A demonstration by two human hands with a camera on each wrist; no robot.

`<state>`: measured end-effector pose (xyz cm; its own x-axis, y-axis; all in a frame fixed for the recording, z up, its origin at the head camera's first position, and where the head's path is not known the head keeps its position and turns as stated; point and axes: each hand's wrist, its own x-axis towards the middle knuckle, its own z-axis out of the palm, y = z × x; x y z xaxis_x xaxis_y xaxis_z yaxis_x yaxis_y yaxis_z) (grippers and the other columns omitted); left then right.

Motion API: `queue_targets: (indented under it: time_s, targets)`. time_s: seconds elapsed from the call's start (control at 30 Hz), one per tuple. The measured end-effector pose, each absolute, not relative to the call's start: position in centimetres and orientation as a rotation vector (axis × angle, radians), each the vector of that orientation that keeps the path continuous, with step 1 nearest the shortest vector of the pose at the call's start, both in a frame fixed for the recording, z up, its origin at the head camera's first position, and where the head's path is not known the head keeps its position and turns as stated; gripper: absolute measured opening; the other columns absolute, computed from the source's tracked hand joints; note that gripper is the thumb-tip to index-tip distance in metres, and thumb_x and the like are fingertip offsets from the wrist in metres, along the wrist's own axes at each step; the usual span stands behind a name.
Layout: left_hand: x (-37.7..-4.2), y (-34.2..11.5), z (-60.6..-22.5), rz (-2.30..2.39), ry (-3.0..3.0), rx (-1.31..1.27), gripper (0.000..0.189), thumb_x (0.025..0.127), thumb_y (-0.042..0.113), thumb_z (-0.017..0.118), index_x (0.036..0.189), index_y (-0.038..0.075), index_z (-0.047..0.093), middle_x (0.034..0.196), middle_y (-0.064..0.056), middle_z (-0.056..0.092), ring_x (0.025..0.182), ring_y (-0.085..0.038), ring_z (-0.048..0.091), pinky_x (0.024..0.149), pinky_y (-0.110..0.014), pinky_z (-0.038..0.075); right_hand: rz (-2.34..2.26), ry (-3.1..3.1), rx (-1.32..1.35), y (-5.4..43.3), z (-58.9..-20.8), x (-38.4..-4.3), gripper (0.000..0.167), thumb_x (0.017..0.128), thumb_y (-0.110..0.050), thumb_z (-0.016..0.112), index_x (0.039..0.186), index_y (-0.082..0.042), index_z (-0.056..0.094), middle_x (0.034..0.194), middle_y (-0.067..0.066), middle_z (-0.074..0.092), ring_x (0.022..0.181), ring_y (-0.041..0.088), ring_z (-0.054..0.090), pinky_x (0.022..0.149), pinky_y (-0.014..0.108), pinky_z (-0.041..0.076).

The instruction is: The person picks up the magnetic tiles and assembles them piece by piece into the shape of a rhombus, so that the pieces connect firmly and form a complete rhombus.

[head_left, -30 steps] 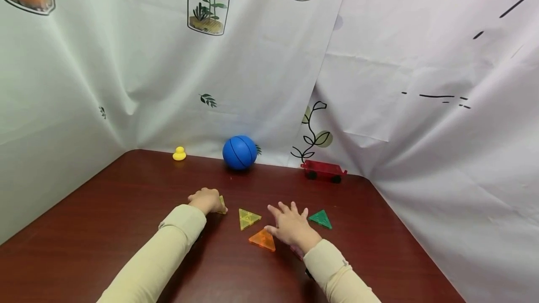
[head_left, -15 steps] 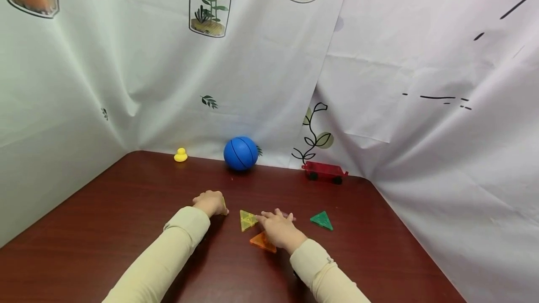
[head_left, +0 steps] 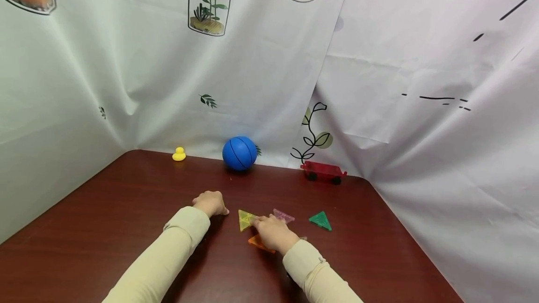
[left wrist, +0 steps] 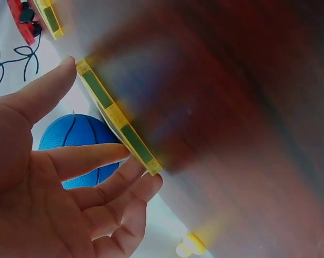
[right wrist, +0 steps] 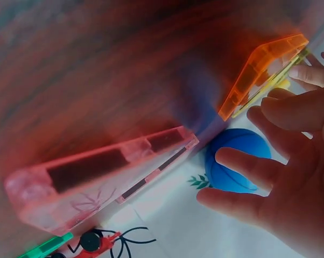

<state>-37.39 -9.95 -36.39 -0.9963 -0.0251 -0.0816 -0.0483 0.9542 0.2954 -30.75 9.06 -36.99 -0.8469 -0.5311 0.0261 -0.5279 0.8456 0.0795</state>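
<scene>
My left hand (head_left: pixel 210 203) pinches a yellow magnetic tile (left wrist: pixel 118 118), seen edge-on in the left wrist view, with the thumb at one end and fingers at the other. In the head view the hand hides that tile. My right hand (head_left: pixel 274 232) reaches over a triangular orange tile (head_left: pixel 258 242), its fingertips at the right corner of a yellow triangular tile (head_left: pixel 245 220). Whether they touch it I cannot tell. Its fingers are spread and loosely extended in the right wrist view. A pink tile (right wrist: pixel 97 166) lies close by, with a second pink tile (head_left: pixel 283 215) beyond the hand.
A green triangular tile (head_left: pixel 321 220) lies to the right. Along the back edge of the brown table (head_left: pixel 105 228) are a yellow rubber duck (head_left: pixel 179 154), a blue ball (head_left: pixel 239 153) and a red toy wagon (head_left: pixel 323 172). White printed cloth (head_left: pixel 261 69) hangs behind.
My right hand has moved left and lowered from above the pink tiles to the orange and yellow tiles, uncovering a pink one. The left hand has shifted slightly right.
</scene>
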Motion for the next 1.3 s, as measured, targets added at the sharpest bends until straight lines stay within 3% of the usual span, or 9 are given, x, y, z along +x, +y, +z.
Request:
queue_targets:
  time_s: [0.1,0.4,0.63,0.97,1.17,1.3]
  targets:
    - [-37.4,-9.9,-36.4,0.460,3.026,-0.067,0.043,0.070,0.035,0.071,0.096,0.003,0.062,0.099,-0.024,0.053,0.086,-0.040,0.050,0.067,-0.052,0.039,-0.143,-2.962,0.869,9.0,-37.1,-30.7,0.046,0.080,-0.043,0.058,0.119,-0.019,0.055,0.119,0.000,0.051,0.110,0.031,0.044,0.084,0.047,0.038]
    - [-37.9,-9.5,-36.1,0.428,3.044,-0.140,0.059,0.063,0.039,0.076,0.104,0.000,0.058,0.093,-0.026,0.045,0.085,-0.037,0.047,0.064,-0.049,0.041,-0.148,-2.988,0.827,8.9,-37.0,-30.8,0.044,0.080,-0.043,0.058,0.118,-0.022,0.055,0.120,-0.001,0.051,0.110,0.030,0.044,0.079,0.052,0.039]
    - [-38.3,-9.9,-35.7,0.539,3.018,-0.230,0.047,0.056,0.037,0.080,0.086,0.006,0.061,0.088,-0.022,0.045,0.078,-0.031,0.047,0.057,-0.041,0.042,-0.191,-3.003,0.818,8.9,-36.8,-31.0,0.044,0.080,-0.045,0.056,0.119,-0.024,0.055,0.120,-0.003,0.050,0.110,0.028,0.044,0.079,0.050,0.039]
    - [-36.8,-11.5,-35.1,0.840,3.010,-0.088,0.018,0.077,0.019,0.061,0.080,0.002,0.055,0.071,-0.010,0.050,0.062,-0.024,0.047,0.052,-0.036,0.036,-0.196,-2.998,0.841,9.1,-36.7,-31.0,0.041,0.082,-0.042,0.055,0.119,-0.024,0.054,0.120,-0.004,0.051,0.107,0.025,0.046,0.078,0.047,0.041]
    - [-36.2,-11.9,-34.5,0.927,2.916,-0.020,0.018,0.078,0.017,0.059,0.072,0.002,0.051,0.053,-0.003,0.041,0.046,-0.017,0.044,0.044,-0.028,0.035,-0.216,-3.014,0.833,9.0,-36.8,-31.0,0.040,0.083,-0.040,0.055,0.120,-0.025,0.054,0.120,-0.005,0.050,0.108,0.025,0.047,0.079,0.045,0.041]
    - [-35.8,-11.8,-34.2,0.918,2.917,0.012,0.020,0.077,0.018,0.061,0.076,0.001,0.050,0.054,-0.003,0.042,0.048,-0.019,0.049,0.044,-0.028,0.035,-0.238,-3.023,0.822,8.9,-36.7,-30.9,0.039,0.083,-0.036,0.057,0.120,-0.025,0.053,0.120,-0.006,0.050,0.107,0.024,0.047,0.079,0.042,0.042]
